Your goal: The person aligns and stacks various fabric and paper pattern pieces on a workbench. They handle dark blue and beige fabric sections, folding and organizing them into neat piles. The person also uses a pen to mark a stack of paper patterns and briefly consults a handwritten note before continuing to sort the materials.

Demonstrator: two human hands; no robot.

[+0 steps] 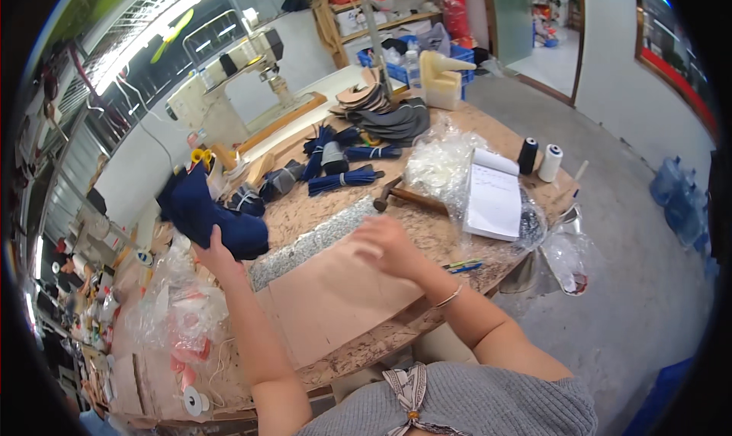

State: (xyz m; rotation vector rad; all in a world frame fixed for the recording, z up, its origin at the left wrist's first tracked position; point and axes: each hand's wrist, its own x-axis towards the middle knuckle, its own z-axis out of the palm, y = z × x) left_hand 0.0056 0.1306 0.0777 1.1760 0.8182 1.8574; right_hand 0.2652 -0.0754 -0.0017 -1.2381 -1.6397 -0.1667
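My left hand is closed on a dark navy fabric piece, lifted at the left side of the table. Its thumb lies against the cloth, and the other fingers are mostly hidden. My right hand hovers over a flat tan board near the table's front edge. Its fingers are loosely bent and a little blurred, with nothing visible between them. Behind the board lies a speckled grey stone slab. A hammer rests beyond my right hand.
Tied navy bundles and stacked grey pieces lie farther back. An open notebook sits on clear plastic, beside thread spools. Pens lie near the right edge. A sewing machine stands at the back left; crumpled plastic is at left.
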